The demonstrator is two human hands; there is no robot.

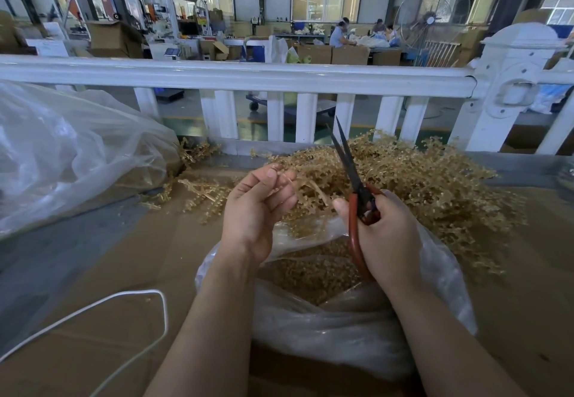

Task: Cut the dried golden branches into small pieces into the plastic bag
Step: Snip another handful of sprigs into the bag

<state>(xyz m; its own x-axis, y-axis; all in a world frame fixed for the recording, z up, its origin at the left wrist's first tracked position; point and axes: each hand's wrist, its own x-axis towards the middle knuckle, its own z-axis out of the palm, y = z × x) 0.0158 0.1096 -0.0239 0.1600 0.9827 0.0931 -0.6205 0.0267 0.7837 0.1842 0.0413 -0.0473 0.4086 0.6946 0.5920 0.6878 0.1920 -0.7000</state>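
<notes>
Now left hand point(254, 207) pinches branch point(287, 179) above bag point(341, 328); right hand point(385, 235) grips scissors point(352, 176), blades barely apart. Risk: blades near my fingers point(273, 176); pieces may miss bag, land on pile point(435, 185).

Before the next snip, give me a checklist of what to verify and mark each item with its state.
1. Scissors held firmly: ok, the right hand is wrapped round the red handles.
2. Blades parted for a cut: ok, the tips stand slightly apart, pointing up and away.
3. Branch in hand: ok, the left hand pinches a thin golden stem at its fingertips.
4. Stem between the blades: not ok, it is left of them.
5. Plastic bag open below the hands: ok, its mouth gapes with cut pieces inside.
6. Fingers away from the blades: ok, the left fingers sit well to the side.
</notes>
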